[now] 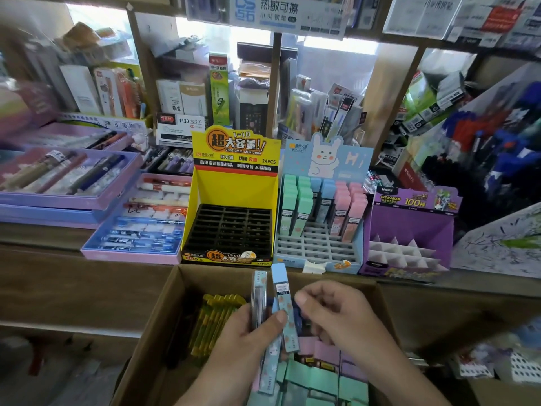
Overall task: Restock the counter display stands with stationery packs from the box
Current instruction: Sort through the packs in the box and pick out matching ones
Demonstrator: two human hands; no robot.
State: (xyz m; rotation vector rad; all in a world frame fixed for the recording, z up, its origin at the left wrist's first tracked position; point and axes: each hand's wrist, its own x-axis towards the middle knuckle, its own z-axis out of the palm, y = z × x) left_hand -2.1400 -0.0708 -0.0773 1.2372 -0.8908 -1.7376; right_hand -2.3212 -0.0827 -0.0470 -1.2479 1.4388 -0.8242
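Observation:
My left hand (248,338) grips two slim blue lead packs (282,294) upright over the open cardboard box (158,315). My right hand (330,312) touches the right pack with fingers and thumb curled toward it. The box holds yellow packs (215,317) at its left and pastel green, pink and blue packs (316,376) at its right. On the counter behind stand a yellow display stand (234,189) with an empty black grid, a light blue rabbit stand (319,244) partly filled with green, blue and pink packs, and a purple stand (409,230) with white dividers.
Pink and purple pen trays (131,224) lie left of the yellow stand. Shelves behind are crowded with boxed stationery (181,98). A slanted pen rack (497,142) rises at the right. The wooden counter edge (73,259) runs just beyond the box.

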